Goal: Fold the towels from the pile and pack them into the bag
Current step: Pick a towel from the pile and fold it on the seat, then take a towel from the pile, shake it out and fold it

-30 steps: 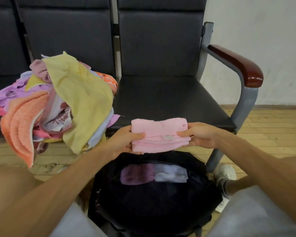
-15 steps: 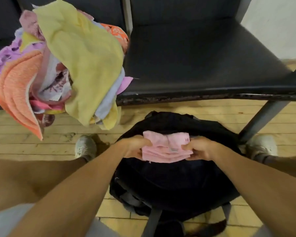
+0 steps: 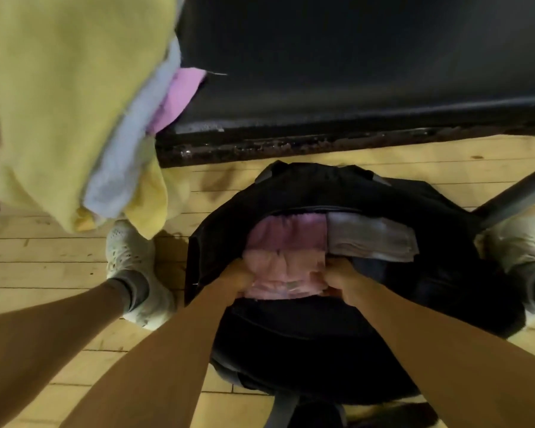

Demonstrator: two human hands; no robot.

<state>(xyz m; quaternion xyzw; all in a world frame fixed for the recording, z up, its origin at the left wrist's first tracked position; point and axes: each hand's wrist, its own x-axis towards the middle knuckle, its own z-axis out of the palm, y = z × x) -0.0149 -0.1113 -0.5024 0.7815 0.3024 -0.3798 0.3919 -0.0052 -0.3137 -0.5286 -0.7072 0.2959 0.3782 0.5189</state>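
A folded pink towel (image 3: 286,273) sits inside the mouth of the open black bag (image 3: 445,288) on the floor between my feet. My left hand (image 3: 237,278) grips its left end and my right hand (image 3: 342,281) grips its right end; my fingertips are hidden in the cloth. Behind it in the bag lie a folded purple towel (image 3: 286,233) and a folded grey-white towel (image 3: 372,239). The pile of unfolded towels, topped by a big yellow one (image 3: 65,97), hangs off the seat at the upper left.
A black chair seat (image 3: 352,72) spans the top, its worn front edge just beyond the bag. A grey chair leg (image 3: 516,196) slants in at the right. My white shoes (image 3: 130,261) flank the bag on the wooden floor.
Both hands have lowered the folded pink towel from above the bag down into its opening, in front of the purple towel. The camera has tilted down and closer.
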